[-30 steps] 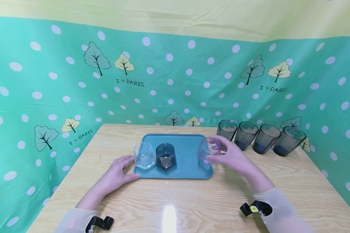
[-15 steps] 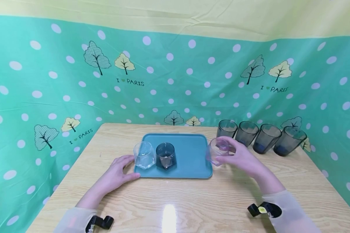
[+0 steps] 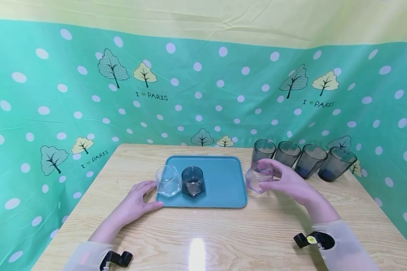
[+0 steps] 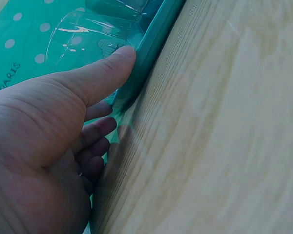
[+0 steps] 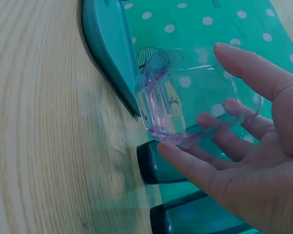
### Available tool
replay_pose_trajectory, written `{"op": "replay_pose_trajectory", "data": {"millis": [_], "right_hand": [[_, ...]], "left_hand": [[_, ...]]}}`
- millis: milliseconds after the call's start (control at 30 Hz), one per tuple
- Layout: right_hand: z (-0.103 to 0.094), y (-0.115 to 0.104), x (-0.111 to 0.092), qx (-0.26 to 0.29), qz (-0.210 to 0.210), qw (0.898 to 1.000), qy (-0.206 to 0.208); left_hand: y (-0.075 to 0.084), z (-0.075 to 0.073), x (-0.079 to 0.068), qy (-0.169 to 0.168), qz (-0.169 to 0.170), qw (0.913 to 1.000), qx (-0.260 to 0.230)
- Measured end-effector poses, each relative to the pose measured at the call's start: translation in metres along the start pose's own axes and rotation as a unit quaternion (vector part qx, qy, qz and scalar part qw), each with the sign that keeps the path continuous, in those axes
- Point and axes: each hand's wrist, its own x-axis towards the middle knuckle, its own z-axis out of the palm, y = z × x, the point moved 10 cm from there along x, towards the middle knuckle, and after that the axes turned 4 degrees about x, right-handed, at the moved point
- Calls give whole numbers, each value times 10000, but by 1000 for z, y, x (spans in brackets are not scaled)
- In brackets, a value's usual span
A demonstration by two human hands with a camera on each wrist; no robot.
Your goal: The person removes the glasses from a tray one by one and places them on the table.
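Observation:
In the head view my right hand (image 3: 289, 184) holds a clear, pink-tinted glass tumbler (image 3: 256, 181) just beyond the right edge of the blue tray (image 3: 222, 182). The right wrist view shows thumb and fingers round this tumbler (image 5: 185, 95), its faceted base toward the tray. My left hand (image 3: 133, 205) grips the tray's near left corner, its thumb (image 4: 112, 68) over the rim and its fingers along the side. On the left part of the tray stand a clear tumbler (image 3: 168, 184) and, beside it, a smoky dark tumbler (image 3: 193, 182).
Several tall smoky glasses (image 3: 310, 162) stand in a row at the back right of the wooden table (image 3: 224, 237), close behind my right hand. A green dotted cloth (image 3: 203, 98) hangs along the back and sides.
My right hand has carried the pink-tinted tumbler rightward, from over the tray's right end to beyond its edge. The left hand, tray and other two tumblers have stayed put.

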Motion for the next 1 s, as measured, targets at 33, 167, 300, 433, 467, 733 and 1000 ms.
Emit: {"op": "replay_pose_trajectory", "data": {"millis": [33, 167, 300, 433, 467, 733, 1000], "right_hand": [[0, 1, 0, 7, 20, 10000, -13], [-2, 8, 2, 58, 89, 9999, -75], [-4, 15, 2, 145, 206, 9996, -116], [-5, 19, 3, 204, 308, 9992, -181], [-5, 20, 3, 208, 319, 9991, -198], [-9, 26, 3, 277, 392, 9986, -231], [-11, 31, 4, 374, 359, 9983, -279]], "left_hand": [[0, 0, 0, 4, 3, 10000, 4], [0, 0, 0, 26, 43, 10000, 42], [-1, 1, 1, 34, 61, 9999, 77], [-2, 1, 1, 28, 31, 10000, 54], [-2, 1, 1, 23, 26, 10000, 47], [-4, 2, 1, 21, 30, 10000, 51], [-7, 4, 2, 39, 35, 10000, 38]]}}
